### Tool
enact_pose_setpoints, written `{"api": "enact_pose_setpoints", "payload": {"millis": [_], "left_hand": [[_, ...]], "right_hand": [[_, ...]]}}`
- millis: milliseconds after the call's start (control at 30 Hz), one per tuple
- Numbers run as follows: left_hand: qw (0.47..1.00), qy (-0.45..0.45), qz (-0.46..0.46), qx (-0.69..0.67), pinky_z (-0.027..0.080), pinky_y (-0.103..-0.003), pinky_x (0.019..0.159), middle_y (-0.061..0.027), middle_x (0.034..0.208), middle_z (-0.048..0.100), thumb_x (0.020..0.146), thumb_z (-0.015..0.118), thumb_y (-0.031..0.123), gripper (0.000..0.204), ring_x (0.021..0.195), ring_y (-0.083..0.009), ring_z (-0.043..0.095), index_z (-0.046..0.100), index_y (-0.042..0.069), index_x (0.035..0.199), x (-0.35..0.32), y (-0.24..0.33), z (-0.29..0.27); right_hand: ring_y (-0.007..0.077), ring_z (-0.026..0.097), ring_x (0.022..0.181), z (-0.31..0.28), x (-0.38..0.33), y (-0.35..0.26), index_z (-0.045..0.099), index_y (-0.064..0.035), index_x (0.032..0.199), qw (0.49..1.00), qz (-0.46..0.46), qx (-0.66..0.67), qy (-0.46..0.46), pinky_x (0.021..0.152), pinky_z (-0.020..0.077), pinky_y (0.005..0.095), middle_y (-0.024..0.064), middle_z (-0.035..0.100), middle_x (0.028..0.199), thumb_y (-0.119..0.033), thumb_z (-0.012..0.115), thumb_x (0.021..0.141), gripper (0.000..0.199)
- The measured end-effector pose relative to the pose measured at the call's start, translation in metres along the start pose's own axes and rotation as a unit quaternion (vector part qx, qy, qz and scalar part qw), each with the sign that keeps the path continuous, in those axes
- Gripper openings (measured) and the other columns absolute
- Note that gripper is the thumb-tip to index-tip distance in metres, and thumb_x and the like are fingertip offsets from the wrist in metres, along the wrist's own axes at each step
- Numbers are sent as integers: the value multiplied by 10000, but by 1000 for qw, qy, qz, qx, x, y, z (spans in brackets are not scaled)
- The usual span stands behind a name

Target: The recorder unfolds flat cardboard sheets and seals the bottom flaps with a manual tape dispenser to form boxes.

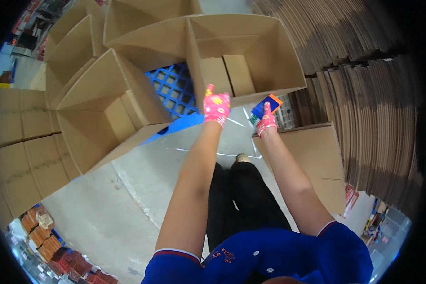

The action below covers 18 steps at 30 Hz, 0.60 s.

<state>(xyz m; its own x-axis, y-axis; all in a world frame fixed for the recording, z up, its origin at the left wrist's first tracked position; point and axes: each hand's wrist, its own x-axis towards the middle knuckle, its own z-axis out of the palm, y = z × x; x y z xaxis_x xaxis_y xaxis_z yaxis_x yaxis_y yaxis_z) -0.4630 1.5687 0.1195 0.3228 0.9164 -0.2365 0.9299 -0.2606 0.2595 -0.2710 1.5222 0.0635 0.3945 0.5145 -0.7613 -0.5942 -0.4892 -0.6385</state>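
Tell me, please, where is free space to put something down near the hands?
Free: the bottom of the open box just beyond the left hand and right hand, which holds a blue and orange tool; also the grey floor left of the person's legs. Crowded: stacked flat cardboard on the right, more open boxes on the left.

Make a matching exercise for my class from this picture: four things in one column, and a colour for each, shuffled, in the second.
Things:
1. left hand glove
2. tool in the right hand
3. open box
4. pallet

Colours:
A. plain brown
B. blue grid
C. pink with yellow marks
D. blue and orange

Pairs: 1-C, 2-D, 3-A, 4-B
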Motion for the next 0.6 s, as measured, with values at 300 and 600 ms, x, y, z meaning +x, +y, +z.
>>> {"api": "enact_pose_setpoints", "payload": {"millis": [300, 600], "left_hand": [[992, 100, -59, 48, 426, -427, 630, -125, 669, 642, 808, 550, 262, 192, 654, -297, 632, 605, 137, 673, -85, -86, 23], [960, 273, -5, 56, 438, -410, 799, -131, 922, 646, 784, 612, 191, 237, 883, -275, 604, 638, 107, 1004, -133, -84, -24]], "right_hand": [[262, 609, 945, -4, 6, -1, 564, -97, 1166, 999, 29, 35, 24, 907, 452, 409, 63, 634, 1108, -505, 601, 844, 520], [259, 599, 941, 27, -91, -30, 611, 9, 1031, 933, -37, -357, 20, 820, 448, 378, 141, 643, 1048, -574, 572, 814, 624]]}}
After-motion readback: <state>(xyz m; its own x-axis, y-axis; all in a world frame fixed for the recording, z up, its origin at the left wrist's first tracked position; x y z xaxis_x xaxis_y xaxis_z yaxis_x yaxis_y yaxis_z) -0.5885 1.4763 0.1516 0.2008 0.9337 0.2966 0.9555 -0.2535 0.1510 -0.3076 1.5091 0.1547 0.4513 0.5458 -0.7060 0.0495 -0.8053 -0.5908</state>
